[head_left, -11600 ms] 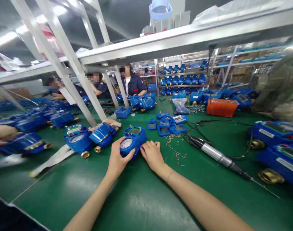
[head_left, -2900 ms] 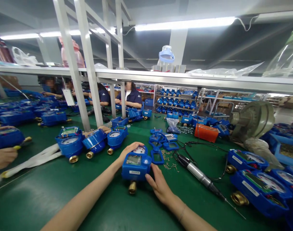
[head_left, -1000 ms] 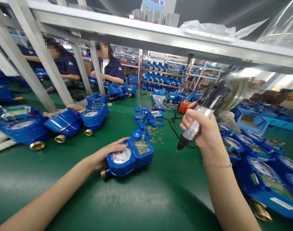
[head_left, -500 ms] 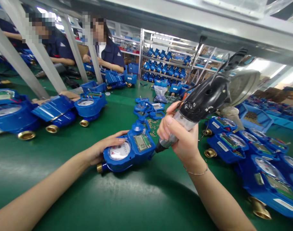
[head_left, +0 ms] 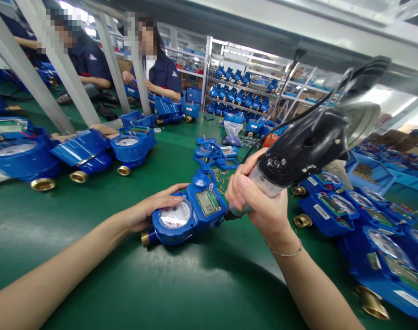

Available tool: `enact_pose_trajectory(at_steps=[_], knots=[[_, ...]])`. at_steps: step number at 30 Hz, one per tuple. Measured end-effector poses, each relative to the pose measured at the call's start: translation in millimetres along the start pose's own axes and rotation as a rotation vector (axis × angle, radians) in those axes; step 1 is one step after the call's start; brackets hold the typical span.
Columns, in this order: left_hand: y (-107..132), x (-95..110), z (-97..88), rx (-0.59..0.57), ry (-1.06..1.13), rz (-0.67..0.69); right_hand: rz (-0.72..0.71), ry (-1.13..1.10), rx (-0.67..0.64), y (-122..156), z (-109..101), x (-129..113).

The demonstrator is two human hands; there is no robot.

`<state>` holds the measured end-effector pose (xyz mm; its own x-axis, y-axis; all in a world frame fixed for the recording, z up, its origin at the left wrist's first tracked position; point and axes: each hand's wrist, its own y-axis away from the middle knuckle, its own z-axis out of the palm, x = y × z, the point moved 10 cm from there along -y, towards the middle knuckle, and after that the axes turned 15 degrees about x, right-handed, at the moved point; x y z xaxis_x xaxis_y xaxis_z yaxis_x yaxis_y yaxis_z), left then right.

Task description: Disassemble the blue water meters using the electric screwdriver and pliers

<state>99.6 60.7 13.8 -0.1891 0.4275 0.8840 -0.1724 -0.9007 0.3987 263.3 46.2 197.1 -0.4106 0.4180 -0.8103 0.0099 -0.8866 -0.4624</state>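
My left hand point(head_left: 152, 208) grips the left side of a blue water meter point(head_left: 183, 233), thumb across the edge of its round dial. The meter's small display faces up, and a brass threaded end sticks out at its lower left. In my right hand point(head_left: 259, 197) is an electric screwdriver point(head_left: 298, 142) with a black and grey body, fingers wrapped round the grey part. It slants down to the left, its nose at the meter's right side. Whether the bit touches a screw is hidden. Loose screws point(head_left: 222, 178) lie just behind the meter.
Blue covers point(head_left: 209, 151) and a plastic bag point(head_left: 233, 133) lie farther back. Meters point(head_left: 332, 211) crowd the right, near a blue bin point(head_left: 370, 172); others point(head_left: 129, 146) stand left. Metal posts point(head_left: 116, 64) and an overhead beam point(head_left: 250, 32) frame the bench. Co-workers point(head_left: 157, 68) sit beyond.
The view has shifted slightly. The screwdriver's rear end has swung a little to the right and its cable has moved. Both hands keep their holds, and the nose stays at the meter's right side.
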Motion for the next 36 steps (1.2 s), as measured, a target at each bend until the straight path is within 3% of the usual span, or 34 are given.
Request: enact_pose_trajectory(at_steps=[13,19,22,26,30,36], knots=[[15.2,5.3,16.0,0.023,-0.021,0.033,0.049,-0.014,-0.125,5.9,7.4,-1.6],[24.3,4.0,23.2,0.058,-0.071,0.093,-0.092,0.016,-0.074,11.1,16.4,-67.9],[24.1,5.0,23.9,0.079,-0.121,0.137,-0.108,0.059,-0.082,17.6,28.7,-83.9],[22.9,5.6,24.2,0.070,-0.118,0.150,-0.085,0.071,-0.033,25.7,32.2,-64.8],[23.0,4.9,25.6,0.038,-0.060,0.125,-0.084,0.063,-0.075,32.9,35.7,-40.7],[22.8,3.2,24.1,0.037,-0.045,0.112,-0.109,0.037,-0.108,32.5,38.1,-47.6]])
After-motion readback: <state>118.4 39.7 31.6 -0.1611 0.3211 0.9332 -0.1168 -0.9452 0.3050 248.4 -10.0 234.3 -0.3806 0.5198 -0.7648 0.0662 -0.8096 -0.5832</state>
